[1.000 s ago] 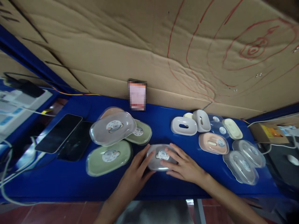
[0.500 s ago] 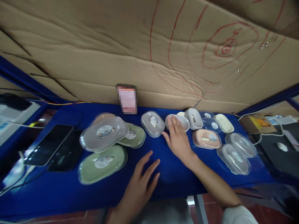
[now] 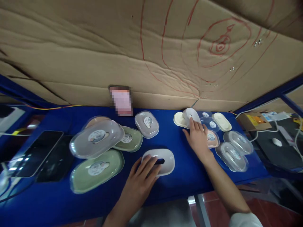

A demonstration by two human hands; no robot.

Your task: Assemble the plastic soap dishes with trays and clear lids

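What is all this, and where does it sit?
Table: one, blue, centre
Cardboard: one, brown, behind
Screen: one, pink, against cardboard
Flat devices: two, black, left
Ovals: two, green, left
Ovals: two, grey, left and centre
Ovals: two, peach, left and right
Ovals: two, cream, right
Ovals: about four, clear, right
Slotted ovals: two, whitish, centre and right
Box: one, brown, far right
Mouse: one, white, far right
Cables: several, white, both sides
Floor: one, reddish, below
Sleeve: one, pale, lower right
Left hand: one, bare, on the nearer slotted oval
Right hand: one, bare, at the farther one
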